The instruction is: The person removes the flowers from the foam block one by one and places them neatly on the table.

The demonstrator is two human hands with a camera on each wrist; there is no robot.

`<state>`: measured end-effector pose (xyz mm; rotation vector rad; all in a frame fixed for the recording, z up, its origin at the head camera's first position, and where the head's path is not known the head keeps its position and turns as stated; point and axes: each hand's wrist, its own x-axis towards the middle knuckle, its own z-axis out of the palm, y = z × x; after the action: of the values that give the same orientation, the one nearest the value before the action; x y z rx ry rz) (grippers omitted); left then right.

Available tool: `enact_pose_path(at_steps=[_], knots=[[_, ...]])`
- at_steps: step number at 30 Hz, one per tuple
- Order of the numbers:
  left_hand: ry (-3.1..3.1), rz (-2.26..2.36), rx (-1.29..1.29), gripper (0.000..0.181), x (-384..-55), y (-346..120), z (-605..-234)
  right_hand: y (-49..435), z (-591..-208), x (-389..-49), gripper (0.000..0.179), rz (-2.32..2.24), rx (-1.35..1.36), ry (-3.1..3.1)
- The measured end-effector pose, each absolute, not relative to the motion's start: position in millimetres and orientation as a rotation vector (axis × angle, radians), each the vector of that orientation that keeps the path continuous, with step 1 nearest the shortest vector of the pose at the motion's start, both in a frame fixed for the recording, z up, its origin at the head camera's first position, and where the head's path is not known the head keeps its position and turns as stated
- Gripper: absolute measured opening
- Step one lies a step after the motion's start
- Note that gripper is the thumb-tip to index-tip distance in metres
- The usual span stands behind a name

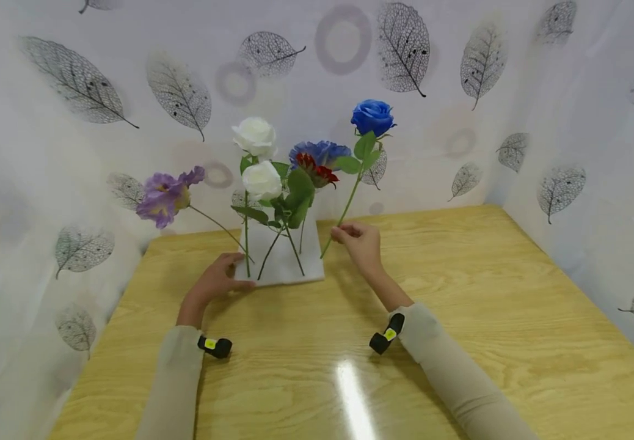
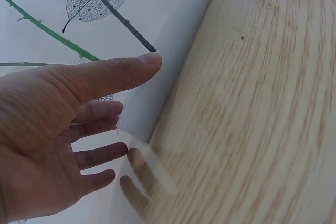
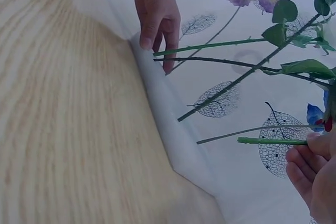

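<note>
Blue rose: the bright blue rose with a long green stem and green leaves (image 1: 372, 117) is right of centre in the upper half of the head view. In the right wrist view you only get a short bit of stem, lower right, and the bloom's out of frame.

Right hand: thumb and fingers are pinching that stem low down, so the right hand (image 1: 362, 244) has a narrow grip. Can't tell if the stem's bottom end touches anything.

Left hand: fingers loose and fairly straight, thumb spread well away; the left hand (image 1: 218, 281) is at the left end of the flat white slab (image 1: 281, 275), centre of the head view. How hard it's pressing, no idea.

Left wrist view: the thumb covers the lower end of a green thorny stem, and flower heads are mostly cut off up top.

Middle bunch: two creamy white roses (image 1: 262, 181) partly overlap, with leaves hiding where their stems run. A ruffled blue flower (image 1: 325, 151) is half behind a small dark red flower (image 1: 325, 177).

Left side: the purple and yellow ruffled flower (image 1: 163, 198) leans out left, its stem's lower end muddled near the fingers.

Sleeves: both beige sleeves (image 1: 454, 373) run off the bottom edge.
</note>
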<state>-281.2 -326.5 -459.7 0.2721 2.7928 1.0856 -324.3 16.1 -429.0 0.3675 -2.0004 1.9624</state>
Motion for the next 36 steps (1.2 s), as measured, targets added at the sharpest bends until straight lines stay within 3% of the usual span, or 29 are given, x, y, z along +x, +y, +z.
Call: enact_pose_path(at_steps=[10,36], knots=[[2.785,1.11,0.275,0.09,-280,-326,-459,37,-418,-327,0.021,1.923,0.308,-2.142],[2.788,1.082,0.273,0.092,-282,-329,-461,97,-421,-309,0.028,1.704,0.56,-2.725]])
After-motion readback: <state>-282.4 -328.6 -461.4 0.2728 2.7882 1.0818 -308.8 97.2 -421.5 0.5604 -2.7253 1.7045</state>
